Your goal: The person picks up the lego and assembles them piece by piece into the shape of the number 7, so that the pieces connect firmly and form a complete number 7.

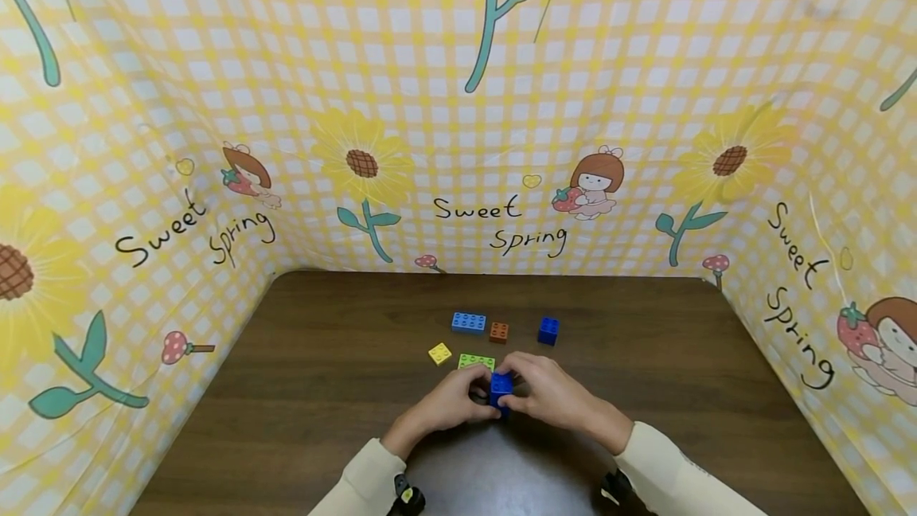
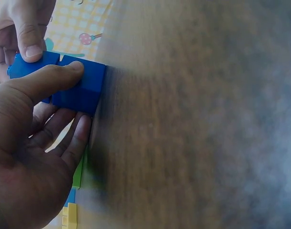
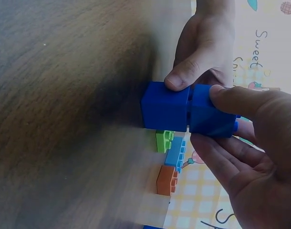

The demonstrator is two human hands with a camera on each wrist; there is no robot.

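Two blue toy building bricks stand one on the other at the front of the table, between the hands. My left hand (image 1: 447, 403) grips the lower blue brick (image 3: 164, 109), its thumb along one side. The upper blue brick (image 3: 209, 117) is pinched by my right hand (image 1: 555, 392), studs facing up. A narrow gap shows between the two bricks in both wrist views, so I cannot tell whether they are fully joined. Just behind the hands lies a lime green brick (image 1: 476, 361), partly hidden by them.
Farther back on the brown table (image 1: 344, 420) lie a light blue brick (image 1: 469, 322), a reddish-brown brick (image 1: 499, 332) and another dark blue brick (image 1: 548, 331). A flat yellow brick (image 1: 440, 353) is left of the green one. Checked cloth (image 1: 466, 126) walls in the back and sides.
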